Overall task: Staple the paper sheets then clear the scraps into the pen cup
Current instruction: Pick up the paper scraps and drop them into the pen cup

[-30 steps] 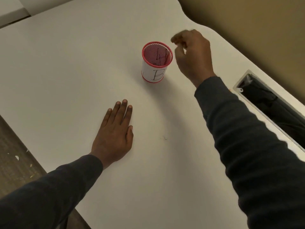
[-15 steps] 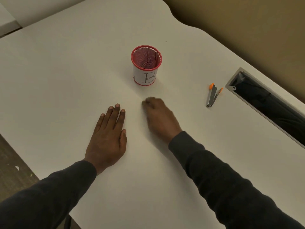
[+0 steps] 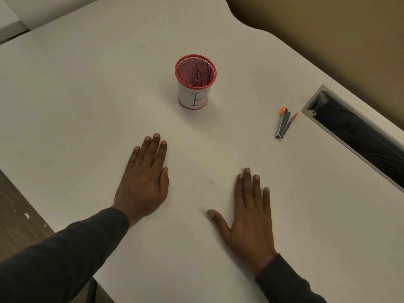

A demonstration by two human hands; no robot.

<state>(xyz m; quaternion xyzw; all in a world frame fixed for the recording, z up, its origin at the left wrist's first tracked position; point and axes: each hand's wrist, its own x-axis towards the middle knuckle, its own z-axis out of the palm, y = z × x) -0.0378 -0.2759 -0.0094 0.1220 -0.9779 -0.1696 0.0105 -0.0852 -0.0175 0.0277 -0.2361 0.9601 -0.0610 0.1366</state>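
Scraps [image 3: 209, 181] first: one small scatter of pale flecks on the tabletop [image 3: 87, 106], lying between the two hands and well short of the pen cup [image 3: 195, 84]. Too small to count surely; perhaps three or four bits. Likely near weightless and limp, apt to drift at a breath or cling to skin. Best pinched singly between fingertip and thumb, or swept together with the edge of a palm and then lifted.

One pen cup: red mesh, upright, white label marked "B", something dark inside, not clear what. One stapler [image 3: 285, 123], grey with orange ends, lying off to the right, apart from the cup and just beside one long dark slot [image 3: 358, 138] in the tabletop. No paper sheets in sight.

Two hands: left hand [image 3: 145, 178] palm down on the tabletop, fingers straight and close together, holding nothing; right hand [image 3: 251, 215] likewise flat, thumb spread wide, holding nothing
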